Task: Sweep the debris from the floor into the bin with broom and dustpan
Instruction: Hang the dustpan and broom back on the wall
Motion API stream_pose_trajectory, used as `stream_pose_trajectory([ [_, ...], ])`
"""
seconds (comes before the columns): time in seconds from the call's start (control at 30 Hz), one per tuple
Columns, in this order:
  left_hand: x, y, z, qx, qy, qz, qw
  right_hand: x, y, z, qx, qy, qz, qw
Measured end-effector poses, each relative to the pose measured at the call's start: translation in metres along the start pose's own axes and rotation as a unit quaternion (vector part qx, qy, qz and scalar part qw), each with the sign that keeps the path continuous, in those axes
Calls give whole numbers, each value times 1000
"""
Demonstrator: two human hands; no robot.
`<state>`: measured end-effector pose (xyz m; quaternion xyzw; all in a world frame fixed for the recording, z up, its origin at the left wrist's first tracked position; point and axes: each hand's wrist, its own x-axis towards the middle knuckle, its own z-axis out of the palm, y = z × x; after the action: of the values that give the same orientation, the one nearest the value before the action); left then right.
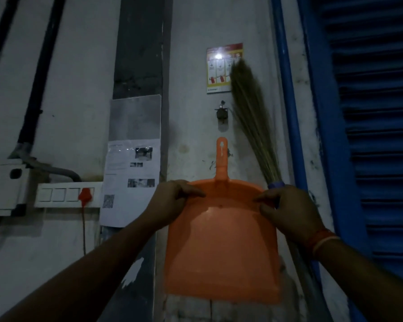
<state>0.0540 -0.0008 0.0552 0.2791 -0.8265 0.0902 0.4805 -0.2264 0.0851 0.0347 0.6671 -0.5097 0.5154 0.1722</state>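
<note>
Both hands [172, 201] [289, 210] grip a smooth orange plastic dustpan [221, 252] beside a bristly broom [249, 108].

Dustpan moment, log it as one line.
dustpan upright at wall, handle up | left hand, right hand grip its upper corners | broom bristles up

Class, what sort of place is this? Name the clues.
Probably a utility or workshop corner: a blue shutter, a safety poster and a switch panel on a scuffed wall.

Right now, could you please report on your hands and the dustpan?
Both hands, left and right, gripping orange dustpan flat against wall, handle up. Broom upright beside it, bristles up. Hook above handle, clear.
</note>
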Motion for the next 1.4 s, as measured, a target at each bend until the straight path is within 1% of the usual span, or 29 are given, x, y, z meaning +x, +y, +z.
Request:
stream_pose_trajectory([
  [0.13,11,-4,14,-11,8,1,1000,11,10,-5,-29,-17,2,999],
  [0.23,16,-3,19,-16,3,13,1000,16,18,-7,-28,-19,4,999],
  [0.3,20,1,21,-43,3,18,999,19,24,-7,-16,-10,9,1000],
  [0.37,25,7,21,-58,26,31,997,21,30,-5,16,4,20,1000],
  [0.53,47,25,22,-79,114,58,989,25,39,-1,114,41,52,991],
  [0.6,57,31,21,-65,130,56,988,26,41,-2,125,46,55,990],
  [0.7,75,39,20,-31,133,53,989,26,42,-4,132,38,57,989],
  [0.83,97,45,19,26,114,73,990,29,43,-3,103,4,43,994],
  [0.93,110,46,18,80,102,89,988,34,43,-2,79,-7,30,996],
  [1.0,118,46,16,84,97,92,988,37,43,-1,69,-14,23,997],
  [1.07,124,47,8,38,83,84,992,40,43,-1,70,-14,21,997],
  [1.13,128,49,-5,-47,43,75,995,43,45,-2,85,-10,25,996],
  [1.2,132,49,-18,-128,4,66,990,46,47,-2,98,-7,32,995],
  [1.33,151,43,-35,-190,-8,59,980,52,49,0,103,2,30,994],
  [1.4,161,40,-40,-215,-26,57,975,56,49,2,105,6,26,994],
])
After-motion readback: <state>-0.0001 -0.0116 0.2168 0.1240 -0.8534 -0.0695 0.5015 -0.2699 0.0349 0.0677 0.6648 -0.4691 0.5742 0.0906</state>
